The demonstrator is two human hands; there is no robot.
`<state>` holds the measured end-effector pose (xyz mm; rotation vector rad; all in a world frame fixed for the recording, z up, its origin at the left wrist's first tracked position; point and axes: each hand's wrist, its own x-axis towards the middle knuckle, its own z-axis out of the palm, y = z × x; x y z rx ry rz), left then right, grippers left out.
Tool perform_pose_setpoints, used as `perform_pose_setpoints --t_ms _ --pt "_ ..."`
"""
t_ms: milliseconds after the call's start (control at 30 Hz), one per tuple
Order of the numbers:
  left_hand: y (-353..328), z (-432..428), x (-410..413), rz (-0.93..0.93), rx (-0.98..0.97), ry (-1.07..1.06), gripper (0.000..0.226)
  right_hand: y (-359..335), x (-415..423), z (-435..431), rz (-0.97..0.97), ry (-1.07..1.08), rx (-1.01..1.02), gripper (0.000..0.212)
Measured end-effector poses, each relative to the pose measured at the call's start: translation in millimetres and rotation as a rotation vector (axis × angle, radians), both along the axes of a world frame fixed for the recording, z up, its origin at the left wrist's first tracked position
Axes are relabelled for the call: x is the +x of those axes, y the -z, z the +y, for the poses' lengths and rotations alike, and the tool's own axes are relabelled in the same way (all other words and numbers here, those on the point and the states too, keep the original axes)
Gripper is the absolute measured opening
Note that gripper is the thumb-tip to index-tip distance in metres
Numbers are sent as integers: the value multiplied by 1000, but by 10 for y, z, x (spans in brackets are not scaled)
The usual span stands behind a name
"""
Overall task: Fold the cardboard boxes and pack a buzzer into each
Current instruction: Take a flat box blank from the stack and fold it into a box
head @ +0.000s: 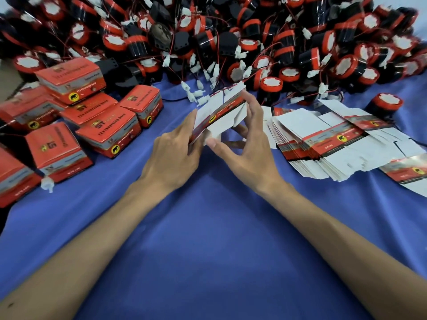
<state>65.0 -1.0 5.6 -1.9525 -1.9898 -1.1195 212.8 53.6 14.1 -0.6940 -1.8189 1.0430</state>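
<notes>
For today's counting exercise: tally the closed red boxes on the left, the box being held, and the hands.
Closed red boxes: 7
Held box: 1
Hands: 2 (left hand, right hand)
Total: 10
</notes>
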Motion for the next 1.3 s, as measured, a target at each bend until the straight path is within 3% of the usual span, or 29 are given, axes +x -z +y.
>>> perform_pose_setpoints --t_ms 200,633,800,933,1000,1233,1300 --pt "9 -24 12 53 -7 59 44 22 -36 17 -69 84 148 87" --pt "30 -26 50 85 34 136 52 111 9 144 -165 191 97 83" --pt "-8 7 -33 -142 110 108 58 19 -9 117 -244 160 206 80" --pt "-27 22 -70 -635 153 100 50 34 0 129 -252 121 273 73" --pt "-48 8 -68 -782 186 122 44 48 5 144 -239 109 224 71" --pt "-51 -42 -129 -595 107 217 38 27 33 148 -18 33 -100 65" --pt "-60 -63 -130 -518 79 308 47 5 49 151 60 -14 -171 65"
